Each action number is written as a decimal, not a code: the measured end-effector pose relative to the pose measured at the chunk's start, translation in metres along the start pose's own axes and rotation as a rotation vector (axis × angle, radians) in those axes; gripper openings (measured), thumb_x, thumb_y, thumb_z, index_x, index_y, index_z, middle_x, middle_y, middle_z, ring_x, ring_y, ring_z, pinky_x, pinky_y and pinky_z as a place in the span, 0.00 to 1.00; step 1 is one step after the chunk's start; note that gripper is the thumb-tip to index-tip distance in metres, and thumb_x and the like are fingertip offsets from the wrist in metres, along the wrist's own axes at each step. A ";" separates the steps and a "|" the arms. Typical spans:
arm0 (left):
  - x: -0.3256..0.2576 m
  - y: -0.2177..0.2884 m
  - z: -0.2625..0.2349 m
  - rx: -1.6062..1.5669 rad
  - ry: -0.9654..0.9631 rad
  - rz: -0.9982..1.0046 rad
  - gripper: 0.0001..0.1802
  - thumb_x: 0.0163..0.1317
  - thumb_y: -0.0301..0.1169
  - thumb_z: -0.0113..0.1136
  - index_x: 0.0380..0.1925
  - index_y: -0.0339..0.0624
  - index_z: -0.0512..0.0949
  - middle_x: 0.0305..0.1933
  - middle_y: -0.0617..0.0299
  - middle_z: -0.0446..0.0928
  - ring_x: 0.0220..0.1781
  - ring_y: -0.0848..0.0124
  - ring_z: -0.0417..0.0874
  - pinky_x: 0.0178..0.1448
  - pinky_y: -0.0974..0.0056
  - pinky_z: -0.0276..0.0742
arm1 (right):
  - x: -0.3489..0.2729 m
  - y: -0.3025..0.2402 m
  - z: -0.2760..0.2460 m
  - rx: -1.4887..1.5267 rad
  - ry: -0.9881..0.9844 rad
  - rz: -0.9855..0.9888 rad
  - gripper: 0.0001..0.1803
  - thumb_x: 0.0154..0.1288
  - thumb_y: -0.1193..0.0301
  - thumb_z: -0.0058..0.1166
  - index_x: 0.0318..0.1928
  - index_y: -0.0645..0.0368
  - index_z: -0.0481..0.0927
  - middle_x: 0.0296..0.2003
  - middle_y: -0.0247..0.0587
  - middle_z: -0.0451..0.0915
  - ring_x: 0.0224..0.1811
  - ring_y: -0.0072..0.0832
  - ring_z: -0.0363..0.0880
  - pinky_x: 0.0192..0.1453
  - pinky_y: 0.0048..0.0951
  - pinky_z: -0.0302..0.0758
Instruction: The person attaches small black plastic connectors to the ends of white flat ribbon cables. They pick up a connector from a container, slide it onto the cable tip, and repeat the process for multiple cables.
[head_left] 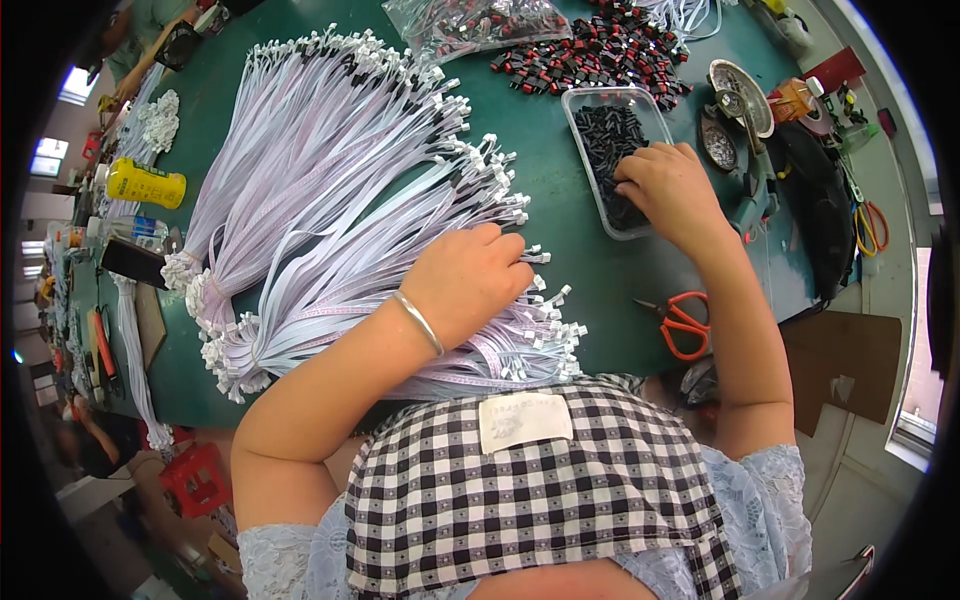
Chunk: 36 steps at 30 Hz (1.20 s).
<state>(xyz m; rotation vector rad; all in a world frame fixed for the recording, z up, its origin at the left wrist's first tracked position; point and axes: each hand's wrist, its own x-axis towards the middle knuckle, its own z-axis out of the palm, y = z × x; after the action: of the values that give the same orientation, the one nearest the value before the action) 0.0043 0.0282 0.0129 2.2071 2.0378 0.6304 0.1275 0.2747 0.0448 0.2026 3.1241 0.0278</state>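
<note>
The view comes from the left of two wide fisheye cameras worn side by side on my head, facing down and forward over my checked apron [520, 510] onto the tabletop [600, 280]. It sits near the work: my left hand [468, 282] falls close to the middle of the frame, my right hand [672, 190] above and right of it, while the surroundings curve toward a dark circular rim
</note>
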 end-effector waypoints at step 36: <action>-0.014 0.014 0.009 -0.432 0.162 -0.324 0.07 0.48 0.26 0.60 0.28 0.39 0.73 0.31 0.55 0.72 0.36 0.55 0.73 0.42 0.57 0.69 | -0.057 -0.102 0.001 0.729 0.029 0.050 0.04 0.58 0.72 0.55 0.35 0.57 0.77 0.33 0.40 0.78 0.35 0.41 0.77 0.40 0.38 0.73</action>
<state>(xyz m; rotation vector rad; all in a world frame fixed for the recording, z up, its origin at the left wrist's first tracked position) 0.0196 0.0146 0.0055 1.5927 2.0236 1.1099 0.1710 0.1661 0.0426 0.2783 2.9943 -1.1114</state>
